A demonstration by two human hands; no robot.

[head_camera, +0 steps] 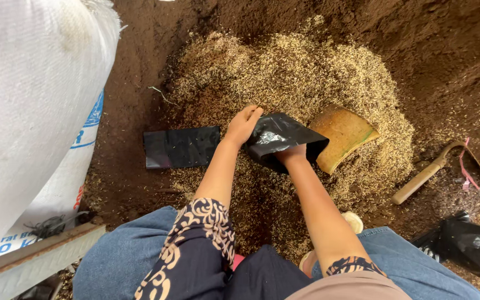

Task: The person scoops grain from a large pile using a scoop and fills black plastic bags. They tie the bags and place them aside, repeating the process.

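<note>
Filling the left of the view is a big white woven sack (29, 111), bulging and clearly heavy, standing beside the dark soil floor (445, 50). Across the middle spreads a wide heap of pale husks (284, 72) mixed into the dirt, loose and light stuff that would pour and scatter easily. Lower right lies a crumpled black plastic bundle (468, 244), and left of the hands a flat black plastic bag (180, 146) rests on the ground. The small black bag (281, 136) in hand sits at the near edge of the heap; it is thin, soft and slick, likely to collapse unless its mouth is held wide, so the rim is the sensible place to grip. A curved yellowish scoop (343, 136) lies just behind it, touching its far side, stiff and easy to lift by its edge. A wooden-handled tool (434, 169) with a pink strip lies well apart on the right. The left hand (244, 125) presses fingers together against the bag's left rim. The right hand (291, 154) is pushed into the bag, its fingers hidden, so I cannot tell their state.
</note>
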